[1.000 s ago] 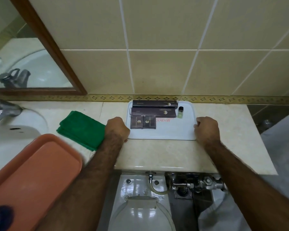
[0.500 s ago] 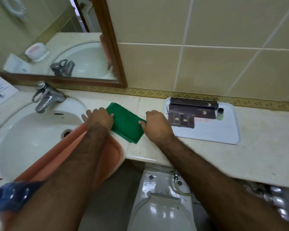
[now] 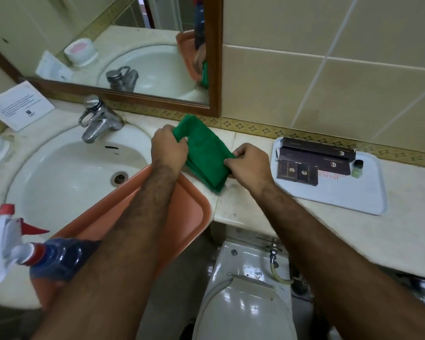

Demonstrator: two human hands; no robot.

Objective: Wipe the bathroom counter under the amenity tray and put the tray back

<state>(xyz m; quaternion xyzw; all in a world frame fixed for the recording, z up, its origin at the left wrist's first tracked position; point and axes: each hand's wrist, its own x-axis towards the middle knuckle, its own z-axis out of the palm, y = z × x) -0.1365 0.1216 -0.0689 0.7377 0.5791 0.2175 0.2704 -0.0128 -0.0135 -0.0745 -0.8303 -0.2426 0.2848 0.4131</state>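
A folded green cloth (image 3: pixel 205 153) lies on the beige counter (image 3: pixel 378 231) between the sink and the tray. My left hand (image 3: pixel 168 149) pinches its far left corner, and my right hand (image 3: pixel 250 164) grips its right edge. The white amenity tray (image 3: pixel 353 200) rests on the counter to the right, against the wall. It holds several dark boxes (image 3: pixel 314 158) and a small green bottle (image 3: pixel 357 168).
An orange tray (image 3: pixel 192 212) leans over the white sink (image 3: pixel 59 173) under my left arm. A spray bottle (image 3: pixel 35 256) lies at lower left. A chrome tap (image 3: pixel 96 119), a paper card (image 3: pixel 17 104), a mirror (image 3: pixel 133 50) and a toilet (image 3: pixel 245 303) below the counter edge surround the area.
My hands left the white tray's sides and went left to the green cloth, then closed on its edges. The view swung left toward the sink.
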